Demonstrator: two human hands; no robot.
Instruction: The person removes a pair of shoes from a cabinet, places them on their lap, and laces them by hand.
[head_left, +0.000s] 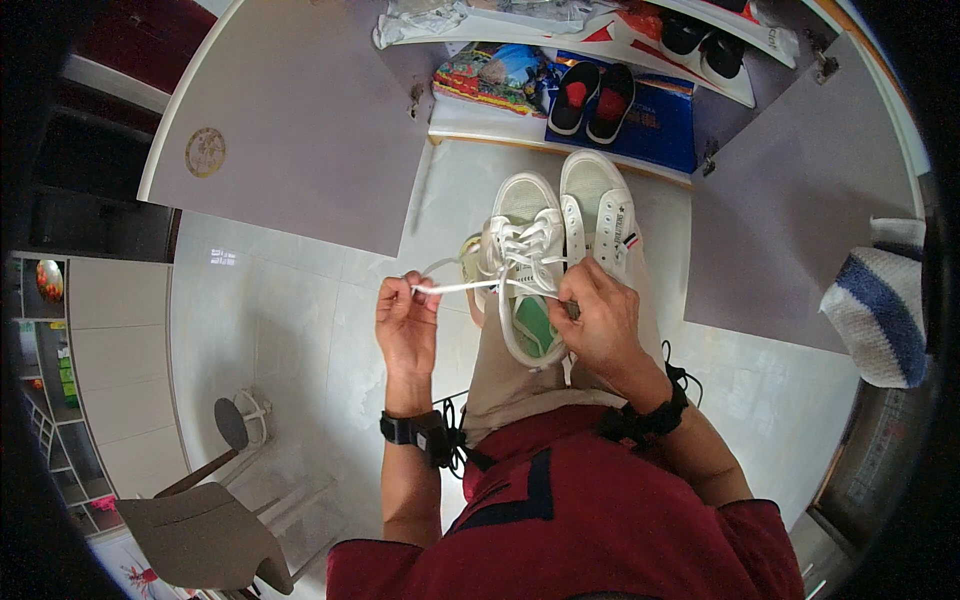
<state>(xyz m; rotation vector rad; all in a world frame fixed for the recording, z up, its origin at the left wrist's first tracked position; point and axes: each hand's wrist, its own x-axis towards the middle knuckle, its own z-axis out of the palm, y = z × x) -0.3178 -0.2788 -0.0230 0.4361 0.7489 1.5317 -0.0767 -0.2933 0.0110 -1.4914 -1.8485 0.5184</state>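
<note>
A white canvas sneaker with a green insole rests over my lap, its toe pointing away from me. White shoelace crosses above its tongue and runs taut to the left. My left hand pinches one lace end out beside the shoe. Close against the shoe's right side, my right hand grips the other stretch of lace between thumb and fingers. A second white sneaker lies alongside on the right, its eyelets bare of lace. Part of it is hidden behind my right hand.
Ahead stands a shoe cabinet with its left door and right door swung out. Black shoes sit on a blue box inside. A striped cloth hangs at right; a chair stands at lower left.
</note>
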